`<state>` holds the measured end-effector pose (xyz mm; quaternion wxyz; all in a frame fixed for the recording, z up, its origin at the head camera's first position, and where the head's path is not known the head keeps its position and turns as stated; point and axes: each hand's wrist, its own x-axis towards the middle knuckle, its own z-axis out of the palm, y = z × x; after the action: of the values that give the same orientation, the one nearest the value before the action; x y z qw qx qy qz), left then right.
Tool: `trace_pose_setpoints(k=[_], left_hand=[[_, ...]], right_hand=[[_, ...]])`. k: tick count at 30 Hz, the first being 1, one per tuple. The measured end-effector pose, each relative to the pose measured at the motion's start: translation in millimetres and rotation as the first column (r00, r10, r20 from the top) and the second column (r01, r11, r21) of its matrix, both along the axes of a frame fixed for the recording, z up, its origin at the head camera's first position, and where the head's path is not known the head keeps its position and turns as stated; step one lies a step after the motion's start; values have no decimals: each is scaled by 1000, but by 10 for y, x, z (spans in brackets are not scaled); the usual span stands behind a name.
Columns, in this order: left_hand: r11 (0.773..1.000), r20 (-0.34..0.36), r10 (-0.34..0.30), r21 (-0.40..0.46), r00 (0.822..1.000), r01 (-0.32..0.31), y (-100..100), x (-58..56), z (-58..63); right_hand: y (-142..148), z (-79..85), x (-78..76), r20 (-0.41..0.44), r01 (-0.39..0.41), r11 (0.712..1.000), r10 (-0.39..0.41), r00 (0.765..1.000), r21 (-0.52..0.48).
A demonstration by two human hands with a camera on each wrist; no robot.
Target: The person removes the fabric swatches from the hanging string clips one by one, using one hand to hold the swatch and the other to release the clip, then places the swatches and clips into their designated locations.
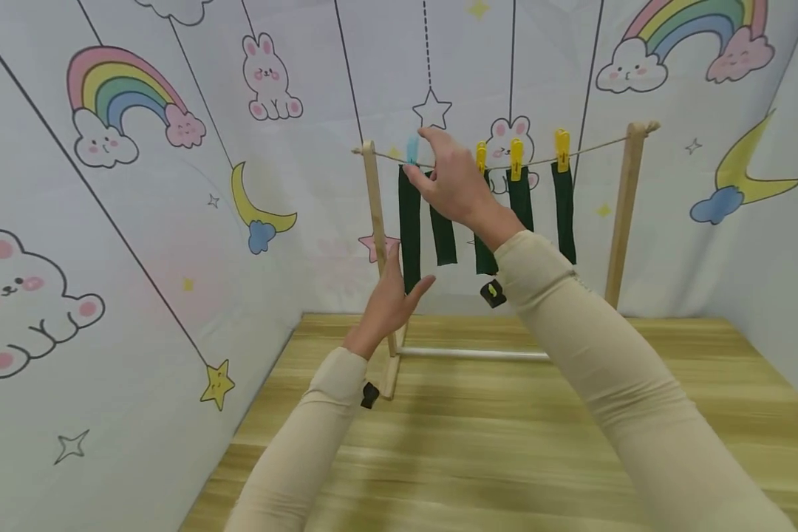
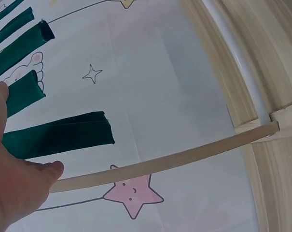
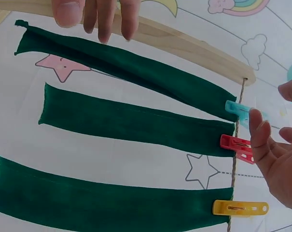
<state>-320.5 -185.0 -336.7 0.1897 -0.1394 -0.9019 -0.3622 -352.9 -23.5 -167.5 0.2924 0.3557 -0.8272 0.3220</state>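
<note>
Several dark green cloth strips (image 1: 409, 222) hang from a string (image 3: 234, 176), held by clothespins. My right hand (image 1: 455, 177) is up at the string, thumb and fingers spread apart beside the light blue clothespin (image 3: 237, 110) on the leftmost strip. A red clothespin (image 3: 236, 144) on the second strip sits near its fingertips. Lower down, my left hand (image 1: 390, 299) stands beside the lower part of the leftmost strip (image 2: 63, 133), fingers straight and thumb out. Yellow clothespins (image 1: 516, 159) pin the strips farther right.
The string runs between two wooden posts (image 1: 626, 214), joined low down by a white rod (image 1: 472, 355). This frame stands on a wood-grain table (image 1: 479, 443). Behind it is a white backdrop (image 1: 332, 273) printed with rabbits, stars and rainbows.
</note>
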Motion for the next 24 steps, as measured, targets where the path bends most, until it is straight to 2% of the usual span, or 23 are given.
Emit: trace_pose_setpoints(k=[3,7,11,15,18,20,21,24], left_hand=[[998,21,-2,58,1000,1,28,-46,77],[991,89,15,131,996,-27,63,-91,182],[988,136,35,147,990,-55,86,-115,246],[990,143,23,133,989,-42,97,-155,306],[983,115,0,181,993,-21,101,-194,373],[967,82,-22,253,996,1,107,-217,407],[952,61,-38,304,997,18,111,-232,416],[890,5,-49,453,999,42,116,-273,426]], right_hand=[[-13,60,-23,29,22,1000,-22,999,-5],[-42,118,-35,107,39,999,-36,994,-25],[-64,148,-29,190,39,999,-37,981,-9],[-65,181,-25,260,38,999,-42,965,23],[-76,214,-39,290,35,999,-39,956,20],[-87,230,-53,308,40,999,-43,950,17],[-95,234,-58,323,42,999,-47,945,20],[-122,239,-73,366,40,999,-49,930,30]])
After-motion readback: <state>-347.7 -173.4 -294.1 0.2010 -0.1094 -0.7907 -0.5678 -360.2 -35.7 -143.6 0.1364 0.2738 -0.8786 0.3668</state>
